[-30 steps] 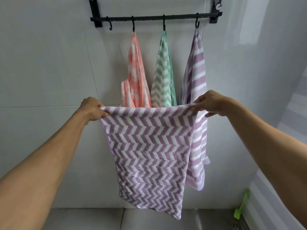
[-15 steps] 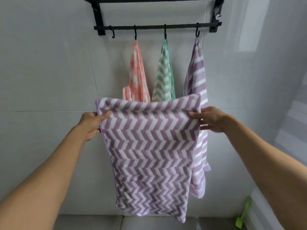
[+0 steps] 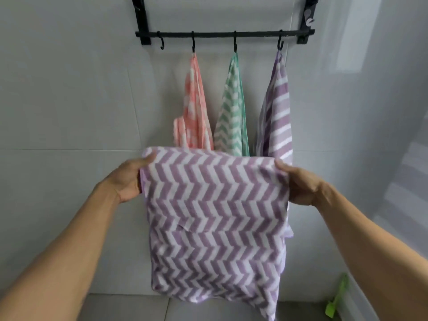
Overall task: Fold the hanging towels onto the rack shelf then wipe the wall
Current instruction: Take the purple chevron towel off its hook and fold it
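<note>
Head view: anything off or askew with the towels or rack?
Nothing looks damaged. The purple towel gripped by the left hand and right hand is folded unevenly: its bottom edge slants down to the right. One hook on the black rack is bare; pink, green and another purple towel hang normally.

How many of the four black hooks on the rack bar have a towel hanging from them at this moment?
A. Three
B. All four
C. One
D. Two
A. The pink towel, the green towel and a purple striped towel each hang from a hook, while the leftmost hook is bare; the purple chevron towel is off the rack, held by the left hand and the right hand.
</note>
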`<action>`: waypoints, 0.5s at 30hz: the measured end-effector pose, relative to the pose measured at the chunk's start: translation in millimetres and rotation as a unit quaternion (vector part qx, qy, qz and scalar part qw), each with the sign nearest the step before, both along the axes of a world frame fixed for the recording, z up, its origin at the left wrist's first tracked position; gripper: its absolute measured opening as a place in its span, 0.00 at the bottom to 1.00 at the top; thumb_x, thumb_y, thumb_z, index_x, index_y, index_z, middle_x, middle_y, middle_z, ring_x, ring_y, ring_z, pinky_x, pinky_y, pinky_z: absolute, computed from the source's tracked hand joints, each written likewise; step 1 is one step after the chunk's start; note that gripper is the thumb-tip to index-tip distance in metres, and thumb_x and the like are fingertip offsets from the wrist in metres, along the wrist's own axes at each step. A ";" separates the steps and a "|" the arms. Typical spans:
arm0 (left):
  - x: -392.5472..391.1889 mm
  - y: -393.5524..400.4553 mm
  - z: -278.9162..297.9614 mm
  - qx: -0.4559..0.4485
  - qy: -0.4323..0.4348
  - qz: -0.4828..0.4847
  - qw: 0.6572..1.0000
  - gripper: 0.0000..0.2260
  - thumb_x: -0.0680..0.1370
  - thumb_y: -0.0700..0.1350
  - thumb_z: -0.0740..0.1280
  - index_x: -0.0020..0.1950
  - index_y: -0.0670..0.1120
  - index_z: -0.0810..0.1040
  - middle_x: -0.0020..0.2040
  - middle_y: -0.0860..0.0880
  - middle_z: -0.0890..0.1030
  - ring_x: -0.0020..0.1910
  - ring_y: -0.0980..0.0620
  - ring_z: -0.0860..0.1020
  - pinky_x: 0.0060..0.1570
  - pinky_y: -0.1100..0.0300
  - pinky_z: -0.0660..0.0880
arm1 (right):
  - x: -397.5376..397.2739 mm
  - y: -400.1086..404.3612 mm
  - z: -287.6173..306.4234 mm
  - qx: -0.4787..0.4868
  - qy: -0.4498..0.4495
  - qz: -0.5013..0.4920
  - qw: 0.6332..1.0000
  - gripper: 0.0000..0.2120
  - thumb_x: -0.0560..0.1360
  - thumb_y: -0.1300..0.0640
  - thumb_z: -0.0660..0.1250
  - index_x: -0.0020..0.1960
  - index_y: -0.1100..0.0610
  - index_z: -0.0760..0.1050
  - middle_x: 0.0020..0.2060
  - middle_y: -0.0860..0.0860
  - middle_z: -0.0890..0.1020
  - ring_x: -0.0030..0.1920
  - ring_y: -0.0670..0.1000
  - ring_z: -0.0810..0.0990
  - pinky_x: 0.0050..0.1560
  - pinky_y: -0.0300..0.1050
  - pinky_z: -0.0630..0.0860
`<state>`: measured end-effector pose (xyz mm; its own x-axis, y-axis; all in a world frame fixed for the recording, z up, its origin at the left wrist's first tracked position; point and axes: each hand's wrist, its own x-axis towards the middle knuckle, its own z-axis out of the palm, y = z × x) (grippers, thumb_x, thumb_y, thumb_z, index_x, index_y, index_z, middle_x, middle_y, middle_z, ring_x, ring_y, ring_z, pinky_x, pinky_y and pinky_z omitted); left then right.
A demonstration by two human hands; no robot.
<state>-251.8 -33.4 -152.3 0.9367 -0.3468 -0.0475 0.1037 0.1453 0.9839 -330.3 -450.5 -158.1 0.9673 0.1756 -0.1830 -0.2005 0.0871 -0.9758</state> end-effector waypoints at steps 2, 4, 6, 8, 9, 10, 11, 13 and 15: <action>-3.2 0.8 -15.1 0.045 0.005 0.010 0.999 0.43 0.51 0.55 0.87 0.60 0.37 0.82 0.60 0.36 0.82 0.57 0.40 0.82 0.58 0.44 0.79 | -2.0 -0.2 -9.4 -0.046 0.019 0.012 0.999 0.47 0.53 0.46 0.88 0.65 0.67 0.77 0.61 0.63 0.83 0.59 0.63 0.83 0.64 0.61 0.76; -1.3 1.7 -19.6 0.035 -0.004 0.042 0.998 0.43 0.49 0.56 0.87 0.58 0.37 0.83 0.60 0.35 0.82 0.56 0.40 0.83 0.58 0.45 0.80 | -0.8 -1.3 -11.4 -0.043 0.003 -0.015 0.999 0.42 0.52 0.46 0.88 0.60 0.67 0.81 0.59 0.64 0.83 0.56 0.61 0.85 0.57 0.58 0.81; 0.2 2.4 -14.4 -0.024 -0.003 0.025 0.999 0.40 0.52 0.54 0.87 0.59 0.38 0.83 0.60 0.37 0.82 0.55 0.41 0.83 0.51 0.49 0.82 | 0.1 -3.2 -8.8 -0.006 -0.001 -0.029 1.000 0.35 0.60 0.43 0.83 0.60 0.62 0.82 0.56 0.60 0.85 0.54 0.59 0.86 0.53 0.53 0.81; -5.3 1.6 -14.8 -0.010 0.008 -0.001 1.000 0.41 0.53 0.52 0.87 0.61 0.36 0.81 0.59 0.37 0.83 0.56 0.40 0.83 0.49 0.49 0.82 | -0.1 -4.6 -8.8 -0.043 0.006 -0.033 0.998 0.43 0.55 0.41 0.85 0.62 0.64 0.81 0.54 0.58 0.86 0.50 0.55 0.87 0.46 0.47 0.82; -7.6 0.6 -18.5 0.023 0.010 0.018 1.000 0.39 0.54 0.51 0.87 0.60 0.35 0.81 0.58 0.37 0.83 0.53 0.40 0.84 0.46 0.50 0.83 | 0.6 -4.9 -8.7 -0.068 0.007 -0.044 0.997 0.45 0.50 0.43 0.87 0.60 0.66 0.81 0.54 0.59 0.86 0.48 0.54 0.87 0.43 0.45 0.82; -7.7 -0.1 -23.0 0.042 0.011 0.056 0.997 0.33 0.58 0.49 0.85 0.57 0.35 0.81 0.57 0.36 0.84 0.49 0.41 0.85 0.44 0.52 0.83 | 1.4 -4.9 -9.5 -0.077 0.005 -0.052 0.996 0.42 0.51 0.46 0.87 0.59 0.67 0.81 0.55 0.59 0.86 0.48 0.53 0.86 0.42 0.44 0.82; -7.1 -1.0 -24.3 0.043 0.009 0.099 0.994 0.26 0.65 0.47 0.82 0.56 0.35 0.81 0.56 0.36 0.84 0.45 0.43 0.85 0.43 0.54 0.83 | 3.2 -4.5 -9.3 -0.076 0.000 -0.064 0.995 0.36 0.56 0.47 0.85 0.58 0.66 0.82 0.57 0.59 0.85 0.49 0.53 0.86 0.43 0.44 0.83; -4.5 -4.4 -19.4 -0.006 0.017 0.136 0.991 0.18 0.74 0.44 0.74 0.59 0.35 0.80 0.56 0.37 0.84 0.45 0.46 0.85 0.43 0.54 0.83 | 4.1 -1.4 -2.9 -0.050 0.001 -0.098 0.994 0.28 0.64 0.48 0.78 0.58 0.64 0.82 0.57 0.57 0.85 0.54 0.54 0.84 0.49 0.47 0.82; -7.2 -6.7 -12.1 -0.025 0.029 0.102 0.994 0.19 0.74 0.44 0.72 0.61 0.35 0.80 0.55 0.39 0.85 0.47 0.46 0.85 0.45 0.53 0.84 | 6.2 0.2 6.8 -0.066 0.013 -0.094 0.993 0.28 0.66 0.49 0.77 0.59 0.65 0.81 0.56 0.57 0.85 0.55 0.55 0.84 0.49 0.48 0.82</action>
<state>-259.1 -40.1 -164.4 0.9838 -0.1541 -0.0916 0.1244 0.2185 0.9679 -324.1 -450.3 -151.3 0.9753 -0.0345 -0.2183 -0.2186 -0.0038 -0.9758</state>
